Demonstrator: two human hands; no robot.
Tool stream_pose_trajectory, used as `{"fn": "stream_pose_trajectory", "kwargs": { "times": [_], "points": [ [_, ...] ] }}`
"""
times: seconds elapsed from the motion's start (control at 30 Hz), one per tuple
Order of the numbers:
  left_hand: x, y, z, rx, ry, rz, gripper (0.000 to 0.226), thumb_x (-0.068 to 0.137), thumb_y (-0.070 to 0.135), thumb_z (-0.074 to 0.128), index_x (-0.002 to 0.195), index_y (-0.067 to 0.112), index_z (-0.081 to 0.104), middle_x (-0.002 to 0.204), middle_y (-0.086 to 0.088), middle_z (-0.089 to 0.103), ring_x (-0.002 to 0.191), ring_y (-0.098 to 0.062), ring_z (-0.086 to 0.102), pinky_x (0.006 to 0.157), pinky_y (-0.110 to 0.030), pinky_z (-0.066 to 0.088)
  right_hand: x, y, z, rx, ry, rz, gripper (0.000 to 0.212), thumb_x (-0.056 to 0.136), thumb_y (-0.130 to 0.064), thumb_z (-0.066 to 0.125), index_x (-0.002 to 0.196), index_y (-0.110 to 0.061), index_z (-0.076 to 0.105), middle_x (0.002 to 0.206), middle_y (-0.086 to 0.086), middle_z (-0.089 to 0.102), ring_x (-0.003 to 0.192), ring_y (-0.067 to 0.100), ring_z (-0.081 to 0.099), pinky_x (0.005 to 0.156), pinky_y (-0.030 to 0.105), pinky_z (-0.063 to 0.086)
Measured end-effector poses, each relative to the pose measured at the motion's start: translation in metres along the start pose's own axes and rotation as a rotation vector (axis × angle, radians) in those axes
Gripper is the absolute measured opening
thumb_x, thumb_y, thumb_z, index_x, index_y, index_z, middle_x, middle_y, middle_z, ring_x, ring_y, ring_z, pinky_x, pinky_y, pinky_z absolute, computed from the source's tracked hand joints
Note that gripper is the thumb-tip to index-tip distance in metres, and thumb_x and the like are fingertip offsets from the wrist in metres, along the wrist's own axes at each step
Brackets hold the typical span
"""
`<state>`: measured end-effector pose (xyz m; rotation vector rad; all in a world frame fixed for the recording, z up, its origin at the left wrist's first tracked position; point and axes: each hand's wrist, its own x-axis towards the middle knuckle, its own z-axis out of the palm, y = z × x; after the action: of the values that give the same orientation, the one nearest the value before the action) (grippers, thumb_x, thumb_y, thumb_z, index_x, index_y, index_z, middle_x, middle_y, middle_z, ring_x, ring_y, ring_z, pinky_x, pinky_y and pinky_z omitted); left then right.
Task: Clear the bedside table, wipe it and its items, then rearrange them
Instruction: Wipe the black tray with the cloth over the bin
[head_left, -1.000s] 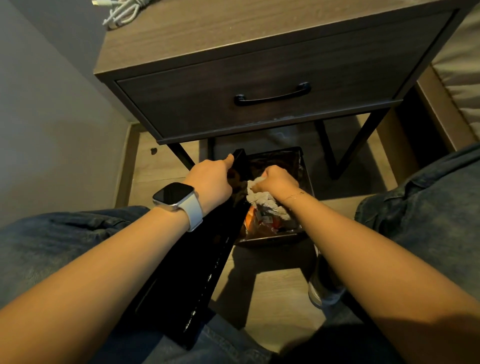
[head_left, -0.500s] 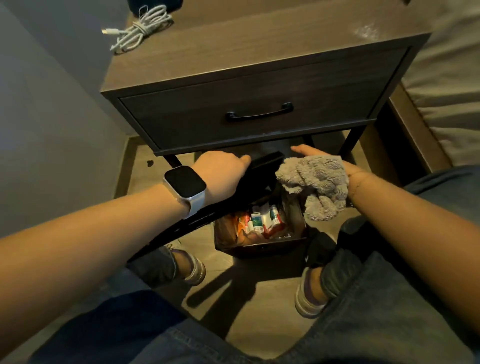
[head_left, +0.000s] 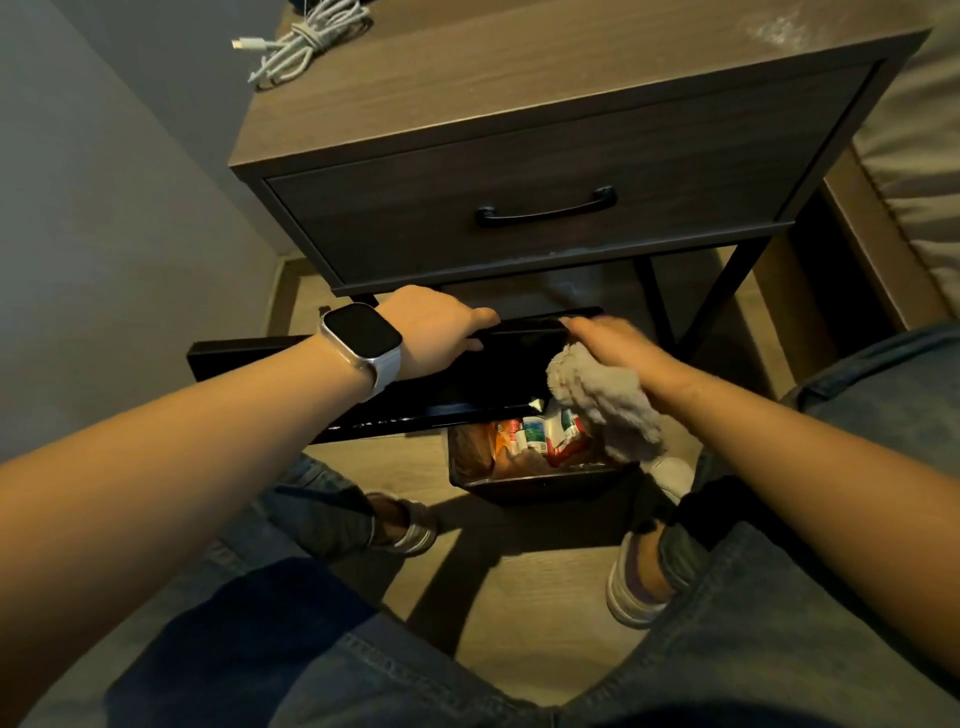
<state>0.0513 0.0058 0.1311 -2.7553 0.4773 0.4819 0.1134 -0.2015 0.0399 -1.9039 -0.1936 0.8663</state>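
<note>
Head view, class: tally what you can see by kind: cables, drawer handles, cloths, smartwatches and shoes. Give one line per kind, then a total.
Cables: 1, coiled white cable
Drawer handles: 1, drawer handle
Cloths: 1, grey cloth
Smartwatches: 1, smartwatch
Shoes: 2, left shoe, right shoe
Total: 6
</note>
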Motion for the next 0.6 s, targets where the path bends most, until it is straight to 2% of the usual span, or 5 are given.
{"fn": "stream_pose_trajectory", "kwargs": {
  "times": [0.1, 0.27, 0.4, 0.5, 0.6],
  "points": [
    [0.003, -0.003, 0.001, -0.039, -0.013, -0.001, 0.046, 0.103, 0.037, 0.037, 0.147, 0.027, 0.030, 0.117, -0.007, 0.064, 0.101, -0.028, 0.061, 0.066, -0.029, 0.035, -0.003, -0.011, -0.018, -0.280, 0.026, -0.266, 0.027, 0.096, -0.030, 0.043, 0.115, -0.031, 0.062, 0.080, -0.006, 0.063, 0.061, 0.006, 0.055, 0.059, 0.031, 0.044],
    [0.004, -0.002, 0.003, -0.080, -0.002, -0.004, 0.042, 0.103, 0.036, 0.038, 0.144, 0.027, 0.036, 0.116, -0.006, 0.063, 0.102, -0.026, 0.058, 0.066, -0.029, 0.033, -0.004, -0.015, -0.019, -0.660, -0.151, -0.345, 0.035, 0.086, -0.055, 0.057, 0.119, -0.043, 0.056, 0.100, -0.011, 0.069, 0.089, 0.009, 0.063, 0.079, 0.038, 0.053],
    [0.001, -0.007, 0.011, -0.175, 0.075, -0.075, 0.038, 0.100, 0.040, 0.042, 0.135, 0.024, 0.042, 0.113, -0.006, 0.064, 0.098, -0.026, 0.060, 0.066, -0.030, 0.034, 0.007, -0.013, -0.009, -0.589, -0.032, -0.433, 0.015, 0.094, -0.043, 0.053, 0.092, -0.029, 0.057, 0.074, -0.004, 0.064, 0.066, 0.015, 0.060, 0.065, 0.041, 0.049],
    [-0.011, -0.017, 0.019, -0.277, 0.186, -0.107, 0.036, 0.096, 0.044, 0.050, 0.124, 0.022, 0.046, 0.113, -0.001, 0.064, 0.096, -0.023, 0.061, 0.066, -0.029, 0.035, 0.011, -0.004, -0.005, -0.529, 0.016, -0.433, 0.014, 0.096, -0.040, 0.051, 0.088, -0.029, 0.053, 0.073, -0.003, 0.061, 0.065, 0.014, 0.057, 0.062, 0.038, 0.043],
    [-0.039, -0.036, 0.025, -0.303, 0.315, -0.153, 0.042, 0.091, 0.044, 0.058, 0.127, 0.024, 0.048, 0.116, 0.004, 0.064, 0.107, -0.023, 0.060, 0.082, -0.035, 0.040, 0.010, 0.007, -0.006, -0.417, 0.004, -0.386, 0.011, 0.096, -0.035, 0.051, 0.088, -0.032, 0.058, 0.076, -0.005, 0.062, 0.071, 0.017, 0.060, 0.068, 0.040, 0.047]
  ]
}}
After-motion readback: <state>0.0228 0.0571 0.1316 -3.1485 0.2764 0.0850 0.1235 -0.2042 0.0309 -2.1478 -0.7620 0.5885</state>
